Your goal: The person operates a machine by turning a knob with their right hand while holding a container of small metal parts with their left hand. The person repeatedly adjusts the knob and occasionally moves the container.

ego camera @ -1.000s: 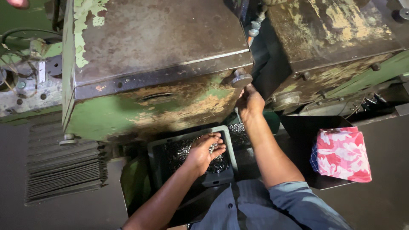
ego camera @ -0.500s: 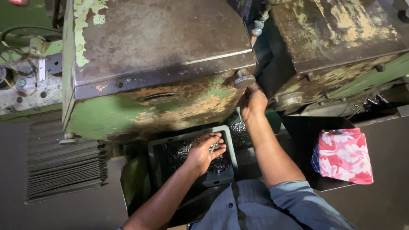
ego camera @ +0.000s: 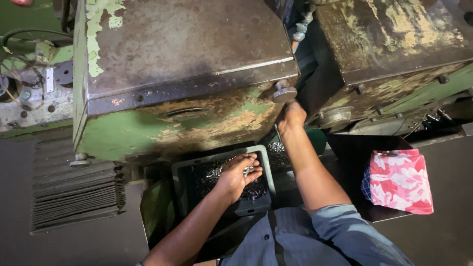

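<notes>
My left hand (ego camera: 235,173) reaches into a grey plastic crate (ego camera: 263,165) of small shiny metal parts (ego camera: 209,175) and is closed on a few of them. My right hand (ego camera: 290,118) is stretched forward under the edge of an old green machine housing (ego camera: 172,128), just below a round metal knob (ego camera: 285,92). Its fingers are curled and partly hidden in the dark gap, so what they hold does not show. A second heap of metal parts (ego camera: 277,148) lies just right of the crate, beside my right forearm.
A second rusty machine block (ego camera: 389,44) stands at the right. A red and white patterned cloth (ego camera: 399,180) lies on a dark surface at the right. Ribbed grey bellows (ego camera: 74,187) lie at the left, with wires and fittings (ego camera: 24,83) above them.
Both hands stay almost where they were. The view has shifted slightly, and my left fingers have curled a little more over the parts.
</notes>
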